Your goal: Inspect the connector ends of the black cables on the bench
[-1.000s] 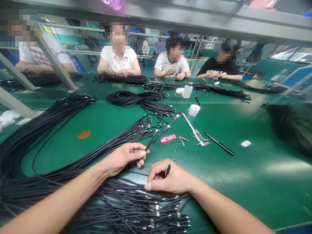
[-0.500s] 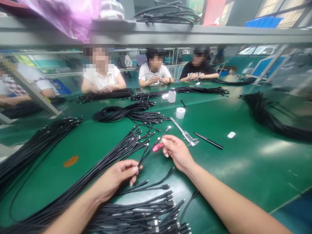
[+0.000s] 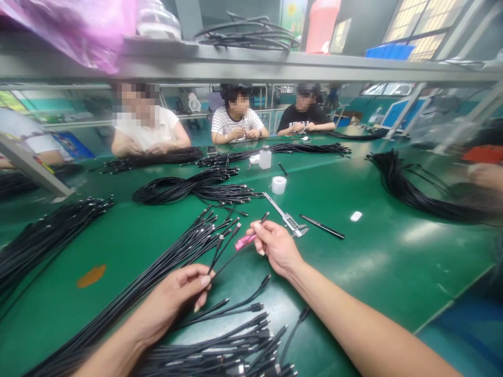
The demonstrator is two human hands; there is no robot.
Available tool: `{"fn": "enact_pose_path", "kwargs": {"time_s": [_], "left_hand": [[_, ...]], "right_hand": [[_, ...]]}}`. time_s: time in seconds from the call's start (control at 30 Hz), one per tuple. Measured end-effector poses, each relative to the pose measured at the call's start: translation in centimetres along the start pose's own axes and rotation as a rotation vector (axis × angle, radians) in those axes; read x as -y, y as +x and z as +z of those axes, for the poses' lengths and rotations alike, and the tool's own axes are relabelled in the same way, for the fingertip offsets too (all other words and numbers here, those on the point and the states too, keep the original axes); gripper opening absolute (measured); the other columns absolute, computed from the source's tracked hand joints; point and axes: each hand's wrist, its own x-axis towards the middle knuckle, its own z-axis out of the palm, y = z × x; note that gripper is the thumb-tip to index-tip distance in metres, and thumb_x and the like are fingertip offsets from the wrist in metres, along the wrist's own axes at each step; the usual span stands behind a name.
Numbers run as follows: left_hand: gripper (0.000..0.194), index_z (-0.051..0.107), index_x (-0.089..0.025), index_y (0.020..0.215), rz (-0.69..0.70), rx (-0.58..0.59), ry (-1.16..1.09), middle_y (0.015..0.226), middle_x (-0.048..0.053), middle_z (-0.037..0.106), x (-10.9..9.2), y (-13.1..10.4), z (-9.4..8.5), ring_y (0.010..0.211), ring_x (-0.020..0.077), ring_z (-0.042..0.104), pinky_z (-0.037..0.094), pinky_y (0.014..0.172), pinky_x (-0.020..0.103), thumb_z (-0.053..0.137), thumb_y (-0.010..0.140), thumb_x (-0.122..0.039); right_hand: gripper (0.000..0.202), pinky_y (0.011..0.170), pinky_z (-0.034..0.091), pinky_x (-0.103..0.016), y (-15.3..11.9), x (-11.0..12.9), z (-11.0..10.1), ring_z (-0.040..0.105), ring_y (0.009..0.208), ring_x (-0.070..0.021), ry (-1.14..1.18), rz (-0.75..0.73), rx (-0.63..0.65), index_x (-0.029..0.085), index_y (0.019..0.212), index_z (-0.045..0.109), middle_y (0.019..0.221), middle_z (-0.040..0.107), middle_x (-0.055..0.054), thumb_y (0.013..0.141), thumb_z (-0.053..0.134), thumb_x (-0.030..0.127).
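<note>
My left hand (image 3: 186, 290) is closed in a pinch on several black USB cables (image 3: 221, 256), whose plug ends fan out above the fingers. One cable from this bunch runs up to my right hand (image 3: 273, 243). There my thumb and fingers are closed around it near its plug (image 3: 264, 216). A small pink object (image 3: 244, 241), shaped like a lighter, is also in the right hand and sticks out toward the left. Beneath the left hand, a long bundle of black cables (image 3: 157, 262) lies on the green table (image 3: 377, 277). More cable ends (image 3: 236, 340) are heaped in front of me.
Past my right hand lie a caliper (image 3: 288, 220), a black pen (image 3: 322, 226) and a roll of white tape (image 3: 279, 185). Cable bundles (image 3: 404, 186) lie to the right and left (image 3: 47, 241). Co-workers sit across the table under a grey shelf (image 3: 251, 63).
The view has swung a little to the right. My right fingers now pinch the single cable near its plug, and that cable has separated from the others in the left hand.
</note>
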Motion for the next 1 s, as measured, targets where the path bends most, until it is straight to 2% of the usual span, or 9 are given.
{"fn": "enact_pose_path", "kwargs": {"time_s": [0.17, 0.3, 0.53, 0.67, 0.8, 0.9, 1.0], "left_hand": [[0.030, 0.060, -0.016, 0.084, -0.014, 0.029, -0.006, 0.074, -0.002, 0.055, -0.1, -0.1, 0.3, 0.060, 0.0098, 0.051, 0.039, 0.058, 0.023, 0.074, 0.081, -0.042], [0.031, 0.058, -0.016, 0.081, -0.029, 0.038, -0.022, 0.072, -0.002, 0.055, 0.0, -0.2, 0.5, 0.059, 0.0105, 0.053, 0.040, 0.057, 0.024, 0.072, 0.082, -0.044], [0.033, 0.058, -0.015, 0.079, -0.019, 0.054, -0.010, 0.070, 0.000, 0.058, 0.1, 0.0, 0.6, 0.058, 0.0126, 0.056, 0.043, 0.058, 0.026, 0.069, 0.084, -0.045], [0.033, 0.057, -0.015, 0.077, -0.005, 0.058, -0.007, 0.068, -0.001, 0.058, 0.1, -0.1, 0.7, 0.057, 0.0128, 0.057, 0.043, 0.058, 0.026, 0.070, 0.083, -0.045], [0.035, 0.056, -0.015, 0.075, -0.010, 0.093, 0.020, 0.067, -0.001, 0.059, 0.1, -0.3, 0.9, 0.057, 0.0127, 0.057, 0.043, 0.058, 0.026, 0.072, 0.082, -0.046], [0.037, 0.056, -0.015, 0.073, -0.005, 0.096, 0.065, 0.064, -0.001, 0.060, 0.3, -0.3, 0.9, 0.057, 0.0128, 0.057, 0.043, 0.058, 0.025, 0.073, 0.080, -0.048], [0.036, 0.058, -0.015, 0.074, 0.009, 0.085, 0.110, 0.062, 0.000, 0.061, 0.4, -0.2, 0.7, 0.057, 0.0125, 0.056, 0.043, 0.059, 0.025, 0.072, 0.081, -0.048]], "right_hand": [[0.035, 0.038, 0.020, -0.018, -0.2, 0.2, 0.0, 0.038, 0.042, -0.0027, -0.049, 0.009, 0.002, 0.014, 0.076, 0.062, 0.074, 0.071, -0.005, 0.074, 0.080, 0.044], [0.038, 0.038, 0.017, -0.018, -0.4, 0.4, 0.2, 0.037, 0.041, -0.0027, -0.039, 0.022, 0.022, 0.014, 0.074, 0.060, 0.069, 0.070, -0.003, 0.072, 0.082, 0.045], [0.036, 0.039, 0.022, -0.018, -0.6, 0.6, 0.4, 0.041, 0.043, -0.0043, -0.011, 0.064, 0.050, 0.016, 0.073, 0.058, 0.064, 0.066, 0.000, 0.069, 0.084, 0.041], [0.034, 0.041, 0.021, -0.018, -1.1, 0.3, 0.5, 0.041, 0.047, -0.0043, -0.048, 0.127, 0.107, 0.017, 0.087, 0.066, 0.068, 0.063, 0.002, 0.067, 0.086, 0.035], [0.040, 0.042, 0.022, -0.017, -1.7, 0.1, 0.8, 0.039, 0.052, -0.0050, -0.155, 0.163, 0.223, 0.020, 0.101, 0.072, 0.072, 0.058, 0.003, 0.066, 0.086, 0.034], [0.034, 0.043, 0.023, -0.019, -2.0, 0.0, 0.8, 0.034, 0.051, -0.0046, -0.250, 0.132, 0.280, 0.019, 0.095, 0.075, 0.071, 0.055, 0.003, 0.069, 0.084, 0.038], [0.030, 0.045, 0.025, -0.020, -1.9, -0.2, 0.7, 0.034, 0.051, -0.0052, -0.260, 0.109, 0.270, 0.018, 0.088, 0.075, 0.067, 0.052, 0.004, 0.071, 0.083, 0.042]]}}
